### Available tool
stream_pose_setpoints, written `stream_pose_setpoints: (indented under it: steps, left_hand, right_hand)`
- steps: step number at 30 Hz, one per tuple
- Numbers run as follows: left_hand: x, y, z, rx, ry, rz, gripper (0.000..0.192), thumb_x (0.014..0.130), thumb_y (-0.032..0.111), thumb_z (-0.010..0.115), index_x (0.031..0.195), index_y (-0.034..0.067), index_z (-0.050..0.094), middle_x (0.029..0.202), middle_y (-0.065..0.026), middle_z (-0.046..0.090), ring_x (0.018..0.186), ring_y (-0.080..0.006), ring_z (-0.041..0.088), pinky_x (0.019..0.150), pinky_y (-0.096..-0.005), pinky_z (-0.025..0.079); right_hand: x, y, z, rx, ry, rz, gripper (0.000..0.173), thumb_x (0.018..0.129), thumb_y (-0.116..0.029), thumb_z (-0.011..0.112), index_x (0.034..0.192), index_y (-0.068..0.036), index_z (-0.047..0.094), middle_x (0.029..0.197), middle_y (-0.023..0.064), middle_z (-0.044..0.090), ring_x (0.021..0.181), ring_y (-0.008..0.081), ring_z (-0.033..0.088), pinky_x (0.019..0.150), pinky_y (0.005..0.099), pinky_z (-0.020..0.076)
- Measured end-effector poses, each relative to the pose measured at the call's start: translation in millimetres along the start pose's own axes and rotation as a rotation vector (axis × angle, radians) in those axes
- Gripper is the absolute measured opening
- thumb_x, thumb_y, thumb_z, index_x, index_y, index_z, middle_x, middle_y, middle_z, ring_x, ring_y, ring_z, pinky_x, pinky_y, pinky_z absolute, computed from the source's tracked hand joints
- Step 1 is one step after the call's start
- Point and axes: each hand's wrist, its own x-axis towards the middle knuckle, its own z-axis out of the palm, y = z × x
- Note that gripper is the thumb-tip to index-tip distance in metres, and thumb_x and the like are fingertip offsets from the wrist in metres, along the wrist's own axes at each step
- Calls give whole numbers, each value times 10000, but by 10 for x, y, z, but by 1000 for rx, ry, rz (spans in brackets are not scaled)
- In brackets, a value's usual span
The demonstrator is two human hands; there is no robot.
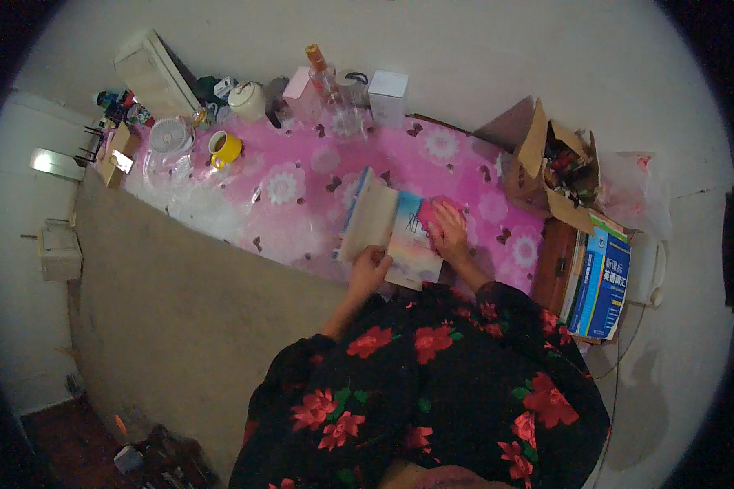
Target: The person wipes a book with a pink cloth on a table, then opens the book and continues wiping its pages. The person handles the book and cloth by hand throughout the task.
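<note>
An open book (367,223) lies on the pink flowered tablecloth (306,229) near the table's front edge. Its left part is a raised, curved block of plain pages; the right part shows a page or cover coloured blue to yellow and bearing writing. My left hand (370,269) grips the lower edge of the pages between thumb and fingers. Under my right hand (449,232) is a pink cloth (430,214), pressed flat on the coloured part near its right edge, the fingers stretched out over it.
A yellow mug (225,150), a small white fan (171,136), a lidded pot (246,101), a clear bottle (336,101) and a white box (388,98) stand along the back and left. An open cardboard box (529,177) is at the right, with stacked books (602,281) beyond the table's edge.
</note>
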Motion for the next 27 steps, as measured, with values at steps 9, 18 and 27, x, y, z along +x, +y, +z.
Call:
stream_pose_setpoints:
  steps: [9,18,27]
  left_hand:
    - [195,63,108,86,187,168,380,964,382,636,1050,12,640,897,-165,666,845,-332,646,770,-459,503]
    - [293,-203,-75,32,190,139,350,970,330,636,942,-19,636,811,-201,654,738,-371,638,706,-484,502]
    - [261,-158,-131,161,103,109,363,977,341,650,996,-22,643,781,-194,656,726,-334,653,695,-446,512]
  right_hand:
    - [162,283,23,213,37,431,348,1007,-252,618,1244,-2,665,1235,227,660,1196,371,599,1036,403,453]
    - [105,-280,-236,253,-289,286,325,949,-215,655,1241,-73,671,1339,163,621,1205,345,598,1035,428,469]
    - [238,-121,299,-139,-224,-136,466,938,-240,632,1396,-156,604,1518,77,517,1463,308,399,1178,534,322]
